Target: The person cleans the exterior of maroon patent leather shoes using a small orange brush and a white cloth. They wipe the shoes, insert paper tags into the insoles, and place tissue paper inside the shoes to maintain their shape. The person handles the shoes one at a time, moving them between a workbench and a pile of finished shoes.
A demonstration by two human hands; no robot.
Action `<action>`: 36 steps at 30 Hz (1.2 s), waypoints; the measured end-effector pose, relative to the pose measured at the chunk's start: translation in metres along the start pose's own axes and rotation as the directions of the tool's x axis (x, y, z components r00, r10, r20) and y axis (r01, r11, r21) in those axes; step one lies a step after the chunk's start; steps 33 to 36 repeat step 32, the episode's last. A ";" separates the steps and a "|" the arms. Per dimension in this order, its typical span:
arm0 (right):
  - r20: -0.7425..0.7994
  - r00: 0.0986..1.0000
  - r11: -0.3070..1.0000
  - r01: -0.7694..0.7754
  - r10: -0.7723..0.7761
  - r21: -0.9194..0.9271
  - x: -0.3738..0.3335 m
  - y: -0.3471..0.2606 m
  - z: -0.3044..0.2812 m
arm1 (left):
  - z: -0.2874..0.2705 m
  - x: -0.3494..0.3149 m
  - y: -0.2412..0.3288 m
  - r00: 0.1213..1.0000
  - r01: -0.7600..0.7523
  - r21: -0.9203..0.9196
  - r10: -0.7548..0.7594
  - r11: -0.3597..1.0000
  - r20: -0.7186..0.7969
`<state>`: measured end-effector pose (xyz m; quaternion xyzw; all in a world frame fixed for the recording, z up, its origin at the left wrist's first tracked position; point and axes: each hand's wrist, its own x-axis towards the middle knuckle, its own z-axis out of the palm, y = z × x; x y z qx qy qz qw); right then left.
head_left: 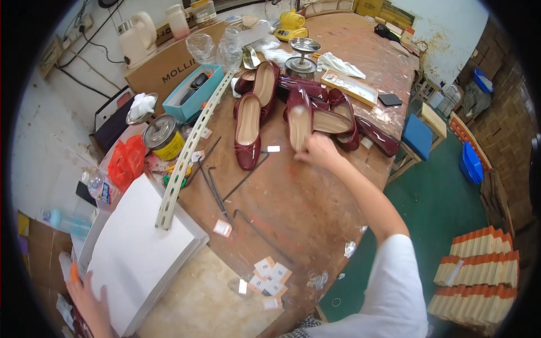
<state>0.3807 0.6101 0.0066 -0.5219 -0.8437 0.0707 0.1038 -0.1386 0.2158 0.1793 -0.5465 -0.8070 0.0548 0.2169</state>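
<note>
Several glossy burgundy ballet flats (248,127) with beige insoles lie in a cluster at the far middle of the table. My right hand (320,151) is closed at the near end of one flat (300,121), whose far end is blurred. That near end is partly hidden by my fingers. At the lower left, my left hand (90,304) rests by the edge of a stack of white paper sheets (132,242), thumb and fingers apart. Something orange (74,272) covers or sits at one of its fingertips.
A slotted metal bar (189,155) lies across the paper. Thin dark rods (217,194) and small printed cards (270,276) lie on the table (315,214). Leftward stand a can (163,138) and a blue box (191,93). Stacked boxes (476,276) stand on the green floor.
</note>
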 end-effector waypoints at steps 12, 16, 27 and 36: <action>0.030 0.985 0.776 0.151 -0.168 -0.612 -0.007 0.108 -0.028 | 0.114 0.232 0.395 0.583 -0.772 0.109 0.767 0.626 -0.268; -0.004 0.963 0.732 0.203 -0.271 -0.651 -0.092 0.017 -0.032 | 0.149 0.244 0.429 0.659 -0.727 0.069 0.722 0.684 -0.213; -0.012 1.000 0.945 0.007 -0.004 0.326 -0.197 -0.080 -0.007 | -0.016 0.085 0.285 0.869 -0.392 -0.879 0.422 0.271 -0.257; -0.102 0.994 0.814 0.087 -0.034 0.575 -0.204 -0.152 -0.057 | -0.016 -0.109 0.153 0.793 0.457 -0.843 -0.299 -0.282 0.530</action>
